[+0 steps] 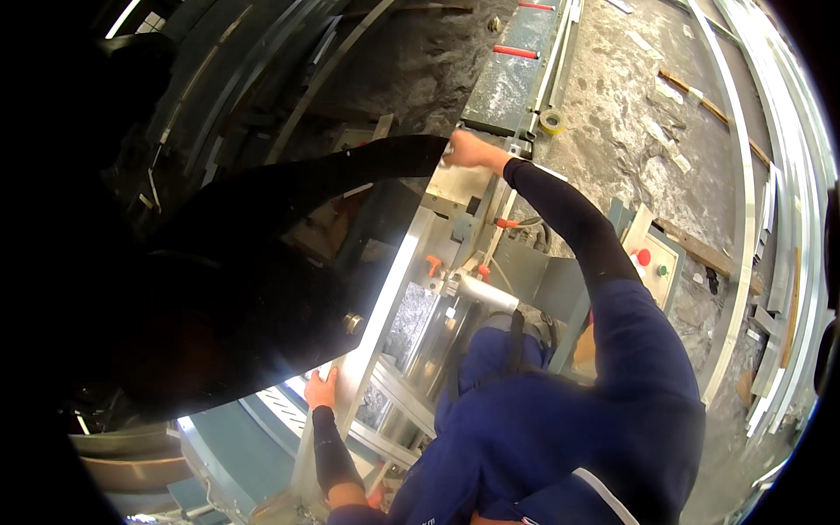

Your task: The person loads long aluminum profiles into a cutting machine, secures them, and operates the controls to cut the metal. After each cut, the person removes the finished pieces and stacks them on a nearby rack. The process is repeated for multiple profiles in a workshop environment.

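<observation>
My right hand (472, 150) reaches far forward and is closed at the upper corner of a large dark glossy panel (262, 289). A small shiny bit shows at its fingers, but what it grips is mostly hidden. Lower left, my left hand (321, 390) has its fingers curled over the edge of a long pale metal bar (379, 297). That bar slopes along the panel's edge. Between my arms lies a metal machine bed with an orange lever (434, 265) and a white cylinder (488, 293). The panel mirrors a dark arm shape.
A control box with red and green buttons (662, 270) stands right of my right arm. Beyond my right hand runs a grey roller track (501, 96) with a tape roll (552, 122) beside it. Long metal profiles (774, 140) line the far right, over a littered floor (604, 105).
</observation>
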Demonstrator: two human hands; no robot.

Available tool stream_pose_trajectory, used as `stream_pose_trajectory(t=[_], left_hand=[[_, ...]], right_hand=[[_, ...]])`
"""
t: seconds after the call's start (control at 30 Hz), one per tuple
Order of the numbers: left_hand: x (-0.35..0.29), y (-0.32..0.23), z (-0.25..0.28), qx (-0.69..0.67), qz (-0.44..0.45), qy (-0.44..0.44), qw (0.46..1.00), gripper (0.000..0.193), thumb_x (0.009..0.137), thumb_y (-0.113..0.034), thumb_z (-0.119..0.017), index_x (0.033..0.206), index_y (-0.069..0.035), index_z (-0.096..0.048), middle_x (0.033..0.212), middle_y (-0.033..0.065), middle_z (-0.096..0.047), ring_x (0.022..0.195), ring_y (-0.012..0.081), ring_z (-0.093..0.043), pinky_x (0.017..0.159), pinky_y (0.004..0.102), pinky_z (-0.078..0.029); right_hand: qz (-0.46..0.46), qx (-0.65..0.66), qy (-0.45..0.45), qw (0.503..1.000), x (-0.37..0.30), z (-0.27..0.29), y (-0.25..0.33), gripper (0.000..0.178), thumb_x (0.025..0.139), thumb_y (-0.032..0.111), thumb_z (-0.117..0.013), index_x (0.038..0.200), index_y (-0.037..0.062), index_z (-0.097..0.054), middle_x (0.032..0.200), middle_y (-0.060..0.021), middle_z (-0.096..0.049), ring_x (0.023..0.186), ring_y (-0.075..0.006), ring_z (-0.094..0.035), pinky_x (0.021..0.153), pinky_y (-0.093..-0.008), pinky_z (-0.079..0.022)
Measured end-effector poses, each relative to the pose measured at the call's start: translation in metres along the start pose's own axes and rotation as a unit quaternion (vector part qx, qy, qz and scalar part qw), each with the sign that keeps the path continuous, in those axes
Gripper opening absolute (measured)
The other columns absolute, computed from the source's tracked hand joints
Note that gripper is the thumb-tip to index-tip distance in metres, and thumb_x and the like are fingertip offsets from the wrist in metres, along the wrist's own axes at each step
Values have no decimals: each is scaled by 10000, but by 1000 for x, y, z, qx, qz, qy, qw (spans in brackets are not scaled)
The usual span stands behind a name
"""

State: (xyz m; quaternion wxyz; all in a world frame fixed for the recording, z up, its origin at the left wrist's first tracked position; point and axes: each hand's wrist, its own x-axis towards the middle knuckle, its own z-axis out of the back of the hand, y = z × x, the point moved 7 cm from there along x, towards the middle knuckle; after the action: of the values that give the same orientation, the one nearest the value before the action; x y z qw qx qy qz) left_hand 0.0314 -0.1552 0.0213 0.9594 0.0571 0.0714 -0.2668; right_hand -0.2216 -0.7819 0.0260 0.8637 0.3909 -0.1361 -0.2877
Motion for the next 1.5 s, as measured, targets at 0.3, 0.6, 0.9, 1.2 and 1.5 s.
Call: stream_pose_trajectory(t=[0.3, 0.6, 0.9, 1.2, 1.5], left_hand=[[-46, 42, -1, 31, -128, -107, 985, 673, 807, -494, -618, 1241, 10, -515, 1216, 223, -556, 1142, 372, -517, 957, 404, -425], [-131, 5, 88, -194, -7, -311, 931, 383, 865, -327, -603, 1156, -83, -551, 1121, 140, -560, 1074, 320, -534, 906, 419, -450], [-257, 47, -54, -325, 148, -352, 865, 171, 886, -230, -595, 923, -66, -628, 1023, 76, -620, 984, 274, -583, 829, 374, -481], [-410, 30, -157, -388, 275, -144, 868, 225, 913, -272, -566, 1010, -83, -639, 986, 89, -632, 921, 288, -599, 810, 406, -475], [-493, 17, -266, -569, 353, -83, 738, 322, 912, -318, -568, 1069, -46, -639, 928, 115, -672, 835, 263, -645, 734, 368, -511]], right_hand=[[178, -369, -40, 911, 98, -32, -87, 360, 713, 106, -642, 1044, 1, -549, 1043, -189, -563, 970, -345, -559, 801, -423, -480], [168, -482, 67, 857, 128, 24, -160, 279, 715, 100, -624, 972, 5, -569, 996, -191, -593, 913, -365, -580, 770, -446, -481], [352, -565, -29, 746, 193, 43, -142, 202, 718, 95, -605, 899, 8, -589, 949, -193, -623, 856, -386, -600, 739, -469, -483], [37, 245, 124, 961, -28, 19, 43, 310, 867, 296, -624, 1033, 38, -582, 860, -53, -587, 771, -137, -564, 655, -273, -469], [-325, 372, 538, 684, -386, -401, 328, 256, 925, 185, -554, 1145, 54, -553, 1114, -128, -586, 987, -255, -585, 832, -387, -515]])
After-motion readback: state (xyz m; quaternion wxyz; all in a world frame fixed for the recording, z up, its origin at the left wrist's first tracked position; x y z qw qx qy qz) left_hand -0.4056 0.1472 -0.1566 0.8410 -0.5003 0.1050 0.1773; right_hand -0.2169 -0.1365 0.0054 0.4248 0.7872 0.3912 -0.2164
